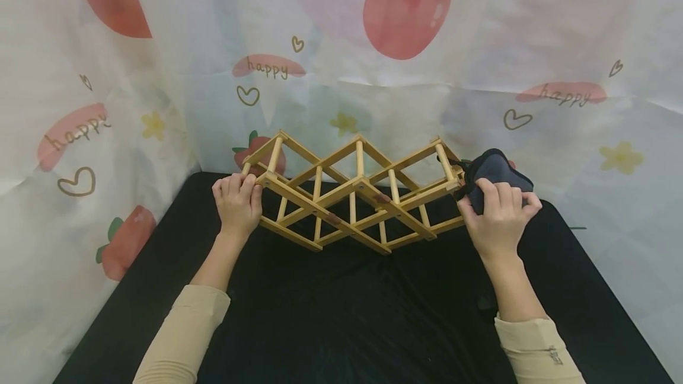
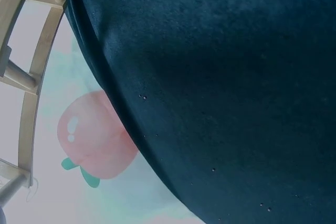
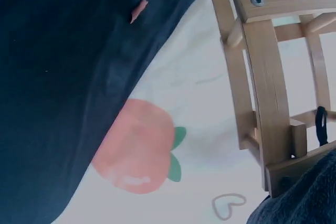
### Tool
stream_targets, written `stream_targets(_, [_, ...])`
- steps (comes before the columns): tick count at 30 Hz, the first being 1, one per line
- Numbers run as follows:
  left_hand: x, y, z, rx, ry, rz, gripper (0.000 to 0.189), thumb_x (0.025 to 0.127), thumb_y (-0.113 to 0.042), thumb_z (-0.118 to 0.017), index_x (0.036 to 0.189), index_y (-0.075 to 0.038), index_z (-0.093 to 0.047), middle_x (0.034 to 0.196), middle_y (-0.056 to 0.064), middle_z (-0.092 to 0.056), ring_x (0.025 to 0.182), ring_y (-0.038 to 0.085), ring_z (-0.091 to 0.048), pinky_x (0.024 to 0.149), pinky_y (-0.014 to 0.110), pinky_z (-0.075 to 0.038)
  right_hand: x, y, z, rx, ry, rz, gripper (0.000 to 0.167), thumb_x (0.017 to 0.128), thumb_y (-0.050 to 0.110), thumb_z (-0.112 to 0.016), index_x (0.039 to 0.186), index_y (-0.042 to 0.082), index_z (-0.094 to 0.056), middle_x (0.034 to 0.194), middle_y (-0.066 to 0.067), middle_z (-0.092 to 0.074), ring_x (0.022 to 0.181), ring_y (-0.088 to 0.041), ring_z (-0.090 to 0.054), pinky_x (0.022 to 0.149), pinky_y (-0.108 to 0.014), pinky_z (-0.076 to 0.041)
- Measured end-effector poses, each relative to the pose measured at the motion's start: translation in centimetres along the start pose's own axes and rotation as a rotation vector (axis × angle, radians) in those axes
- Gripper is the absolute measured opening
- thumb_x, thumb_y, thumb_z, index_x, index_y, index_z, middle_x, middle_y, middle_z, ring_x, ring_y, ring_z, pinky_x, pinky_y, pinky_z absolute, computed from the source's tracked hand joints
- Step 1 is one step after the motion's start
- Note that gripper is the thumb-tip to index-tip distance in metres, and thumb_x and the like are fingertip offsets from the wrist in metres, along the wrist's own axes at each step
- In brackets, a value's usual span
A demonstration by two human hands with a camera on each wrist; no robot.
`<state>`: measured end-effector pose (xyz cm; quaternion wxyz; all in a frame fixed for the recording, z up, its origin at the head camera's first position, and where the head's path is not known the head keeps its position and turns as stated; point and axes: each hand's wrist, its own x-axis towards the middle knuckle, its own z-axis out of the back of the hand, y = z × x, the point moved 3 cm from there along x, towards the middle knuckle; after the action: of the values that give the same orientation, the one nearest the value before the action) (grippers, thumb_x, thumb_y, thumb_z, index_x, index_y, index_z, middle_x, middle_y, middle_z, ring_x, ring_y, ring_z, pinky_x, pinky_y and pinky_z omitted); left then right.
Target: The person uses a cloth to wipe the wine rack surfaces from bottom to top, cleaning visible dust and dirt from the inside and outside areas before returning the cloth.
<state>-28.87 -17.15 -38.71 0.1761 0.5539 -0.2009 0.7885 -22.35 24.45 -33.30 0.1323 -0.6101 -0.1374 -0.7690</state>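
- black table, cloth on top looks kinda wrinkly
- pale pastel curtain round the table's back and both sides
- big red fruit print way up above the table's back edge
- smaller red fruit print with green leaves, just left of the table
- "happy" lettering on pink blobs, behind the table plus off to its left and right
- yellow flower print right of the table
- little reddish scrap and some tiny specks on the table itself

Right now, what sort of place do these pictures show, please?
Probably a makeshift indoor work corner: a black-covered table, fruit-printed cloth hanging behind it, and a wooden lattice rack being handled.
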Motion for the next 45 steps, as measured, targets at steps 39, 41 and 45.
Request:
stream_targets(39, [0.1, -0.1, 0.0, -0.005, 0.016, 0.008, 0.042, 0.099, -0.04, -0.028, 0.086, -0.004, -0.047, 0.085, 0.015, -0.046, 0.076, 0.033, -0.041, 0.079, 0.05, -0.027, -3.8, -2.0, -0.3, -0.058, -0.08, -0.038, 0.022, 0.073, 0.007, -0.062, 0.089, -0.001, -0.05, 0.08, -0.022, -0.042, 0.069, -0.04, -0.033, 0.073, -0.054, -0.014])
stream_targets(41, [0.1, -0.1, 0.0, -0.004, 0.016, 0.009, 0.042, 0.099, -0.04, -0.028, 0.087, -0.004, -0.047, 0.085, 0.015, -0.046, 0.076, 0.033, -0.041, 0.079, 0.05, -0.028, -4.2, -2.4, -0.2, -0.065, -0.072, -0.049, 0.022, 0.073, 0.007, -0.062, 0.09, -0.001, -0.05, 0.08, -0.023, -0.043, 0.069, -0.04, -0.033, 0.073, -0.055, -0.014])
stream_targets(45, [0.0, -0.1, 0.0, -0.002, 0.017, 0.01, 0.042, 0.099, -0.04, -0.028, 0.087, -0.004, -0.047, 0.085, 0.015, -0.046, 0.075, 0.033, -0.041, 0.079, 0.05, -0.028, -4.7, -2.7, 0.0, -0.071, -0.074, -0.055, 0.021, 0.074, 0.008, -0.06, 0.09, -0.002, -0.05, 0.08, -0.023, -0.043, 0.069, -0.041, -0.033, 0.074, -0.055, -0.014])
